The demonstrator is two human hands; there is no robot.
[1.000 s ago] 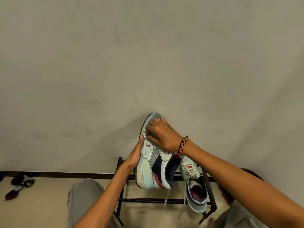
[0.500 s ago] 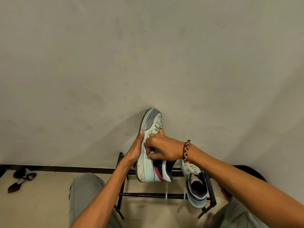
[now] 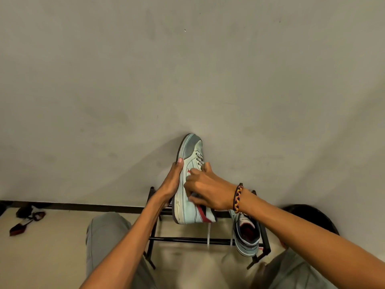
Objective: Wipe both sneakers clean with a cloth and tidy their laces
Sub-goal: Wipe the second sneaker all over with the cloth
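At the centre of the frame a pale blue sneaker (image 3: 188,184) is held up on end, its grey toe cap pointing to the top of the frame and its sole facing left. The left hand (image 3: 172,182) grips it from the sole side, the thumb lying up along the sole's edge. The right hand (image 3: 205,189) lies over the upper with its fingers curled against the side of the sneaker, just below the laces (image 3: 199,160); whether a cloth is under them cannot be told. A braided bracelet (image 3: 238,198) circles the right wrist. Two lace ends hang down below the heel. The second sneaker (image 3: 246,236) rests on a black metal rack (image 3: 187,239) at lower right of centre, its opening facing up. Behind stands a plain wall (image 3: 187,69). On the floor (image 3: 52,247) at far left lie some dark footwear (image 3: 27,219).
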